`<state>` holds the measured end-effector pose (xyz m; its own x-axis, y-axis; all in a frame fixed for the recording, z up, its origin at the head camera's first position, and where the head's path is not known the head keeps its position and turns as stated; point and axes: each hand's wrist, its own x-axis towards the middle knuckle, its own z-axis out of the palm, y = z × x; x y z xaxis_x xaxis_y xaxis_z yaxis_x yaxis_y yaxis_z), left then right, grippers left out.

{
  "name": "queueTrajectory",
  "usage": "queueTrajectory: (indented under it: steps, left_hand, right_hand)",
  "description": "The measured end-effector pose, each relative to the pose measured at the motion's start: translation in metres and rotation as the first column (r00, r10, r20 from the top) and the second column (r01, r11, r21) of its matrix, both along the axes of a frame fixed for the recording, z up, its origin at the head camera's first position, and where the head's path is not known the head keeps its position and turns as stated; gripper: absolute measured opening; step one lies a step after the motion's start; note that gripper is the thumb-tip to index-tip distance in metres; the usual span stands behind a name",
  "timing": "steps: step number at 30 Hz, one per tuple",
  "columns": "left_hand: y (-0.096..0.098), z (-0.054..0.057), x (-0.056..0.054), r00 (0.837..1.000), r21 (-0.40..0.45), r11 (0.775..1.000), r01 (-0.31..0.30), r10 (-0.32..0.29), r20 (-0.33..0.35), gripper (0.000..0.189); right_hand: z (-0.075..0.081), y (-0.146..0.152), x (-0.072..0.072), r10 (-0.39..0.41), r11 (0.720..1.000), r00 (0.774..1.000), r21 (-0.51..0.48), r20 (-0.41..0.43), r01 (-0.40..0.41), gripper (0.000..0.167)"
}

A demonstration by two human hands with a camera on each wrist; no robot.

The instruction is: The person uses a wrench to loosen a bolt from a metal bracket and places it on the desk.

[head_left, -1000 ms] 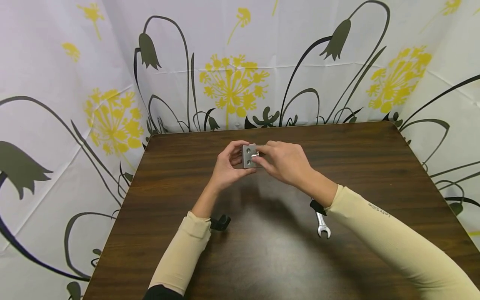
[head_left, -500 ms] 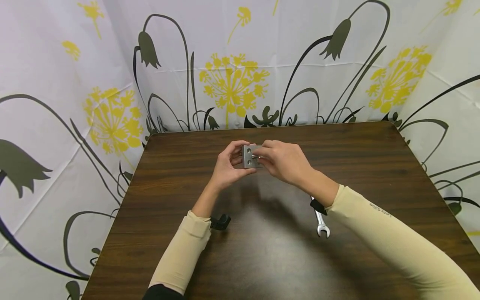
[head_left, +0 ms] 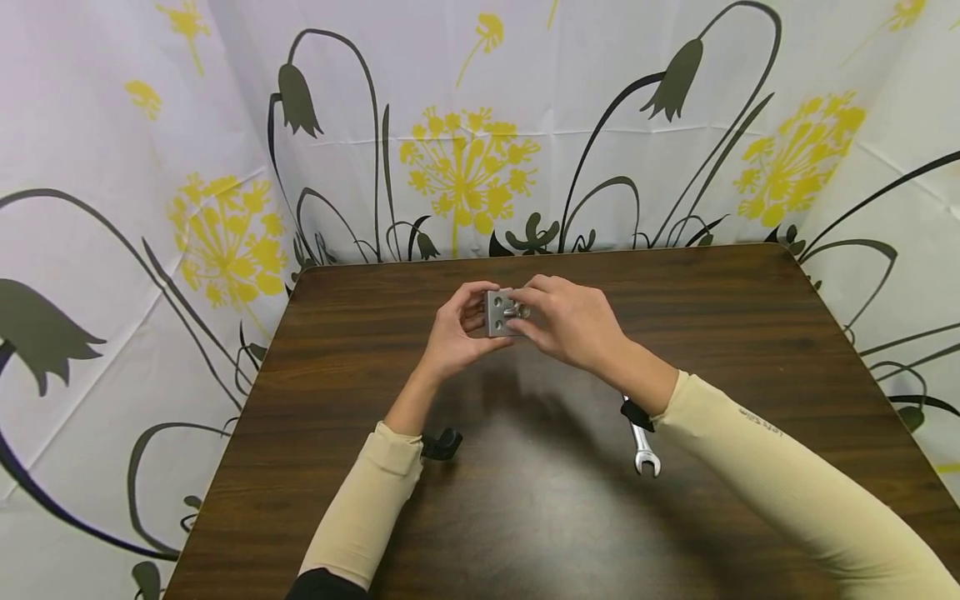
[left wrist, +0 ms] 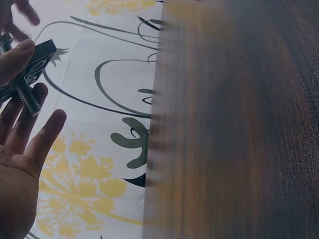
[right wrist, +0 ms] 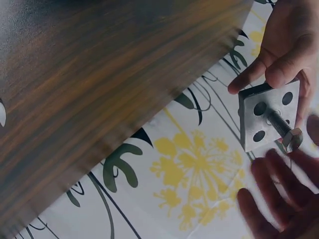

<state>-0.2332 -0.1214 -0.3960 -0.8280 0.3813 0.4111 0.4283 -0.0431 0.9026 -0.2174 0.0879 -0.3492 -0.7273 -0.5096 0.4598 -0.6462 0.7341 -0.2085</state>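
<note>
Metal plate: up in the air over the far part of the wooden table [head_left: 712, 317], its face with the holes turned toward the right hand; a thin edge grip could let it twist or slip when the bolt is turned.
Bolt: sits in the middle hole of the metal plate [right wrist: 263, 122], the bolt's [right wrist: 283, 129] head well clear of the face and its threaded end showing beyond the far side in the left wrist view; a sideways push could tilt it and bind the thread, if that hole is threaded.
Left hand: the left hand [head_left: 453, 325] pinches the plate by its edge between thumb and fingers; the fingers behind lie near the bolt's threaded end, so a slip could scrape them.
Right hand: the right hand [head_left: 573, 321] has its fingers spread about the bolt head, no firm pinch showing; whether a fingertip touches cannot be told. An off-centre hold could knock the bolt askew.
Wrench: the wrench [head_left: 645, 454] lies on the table, partly hidden by the right forearm; lowering that arm carelessly could knock it.
</note>
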Motion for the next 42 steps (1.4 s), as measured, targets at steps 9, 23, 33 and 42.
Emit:
queueTrajectory:
  steps: [9,23,33,42]
  left_hand:
    - [0.0,-0.002,0.001,1.0,0.004,1.0,0.012,-0.012,0.002,0.07]
    - [-0.001,-0.01,-0.003,1.0,0.014,1.0,0.011,-0.011,0.0,0.071]
    - [0.001,-0.003,-0.001,1.0,0.033,0.999,0.014,-0.014,-0.015,0.071]
    - [-0.001,-0.002,0.0,1.0,0.025,1.0,-0.008,0.008,-0.007,0.072]
  right_hand:
    - [0.0,0.001,0.002,0.018,1.0,0.999,-0.005,0.036,-0.018,0.028]
    - [-0.001,0.0,0.002,-0.031,0.999,0.994,-0.017,0.102,0.033,0.027]
    - [-0.001,0.001,0.001,-0.018,0.999,0.999,-0.044,0.027,0.019,0.026]
    - [0.0,0.0,0.0,0.01,0.999,1.0,-0.047,0.018,-0.009,0.029]
